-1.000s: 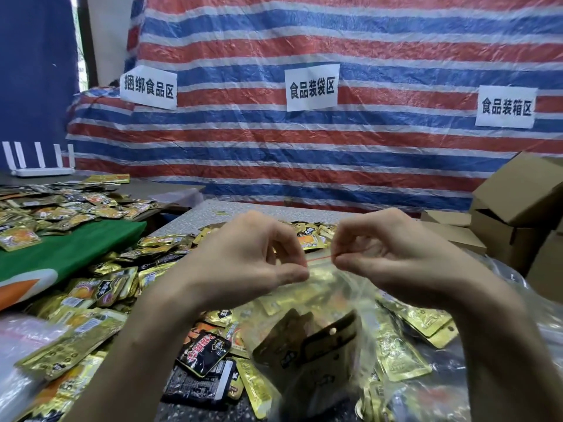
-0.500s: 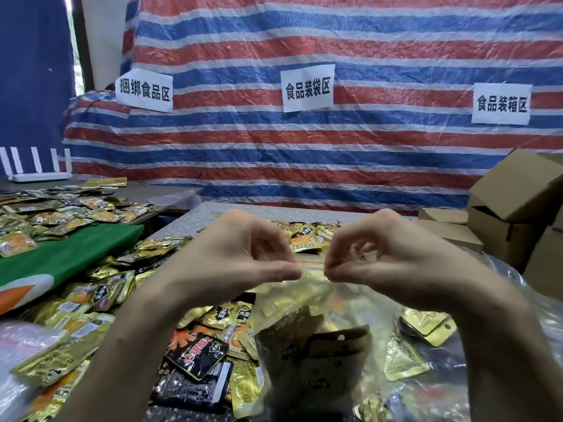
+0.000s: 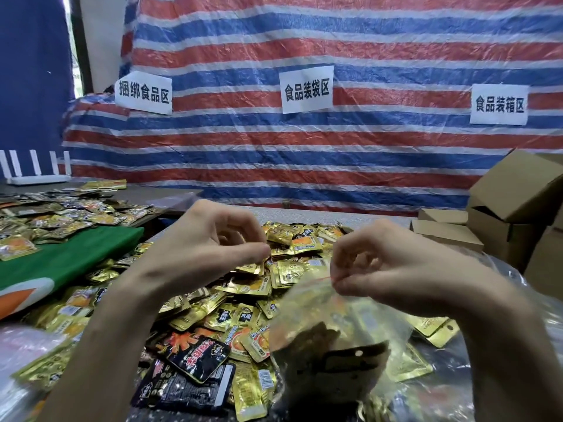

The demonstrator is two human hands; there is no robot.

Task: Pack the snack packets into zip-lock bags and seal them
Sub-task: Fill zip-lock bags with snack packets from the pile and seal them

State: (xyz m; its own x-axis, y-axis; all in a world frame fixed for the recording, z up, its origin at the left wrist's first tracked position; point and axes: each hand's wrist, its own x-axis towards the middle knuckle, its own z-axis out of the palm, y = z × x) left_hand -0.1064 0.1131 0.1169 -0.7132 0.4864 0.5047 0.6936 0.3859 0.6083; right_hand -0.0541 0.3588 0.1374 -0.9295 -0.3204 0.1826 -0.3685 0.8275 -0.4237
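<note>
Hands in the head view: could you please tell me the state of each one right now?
Left hand: closed, fingers curled, holding nothing that shows.
Right hand: closed, pinching the seal of the zip-lock bag.

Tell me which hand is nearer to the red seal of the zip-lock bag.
Right. The right hand pinches the zip-lock bag at its red seal; the left hand is curled apart from it, to the left, over the loose snack packets.
</note>
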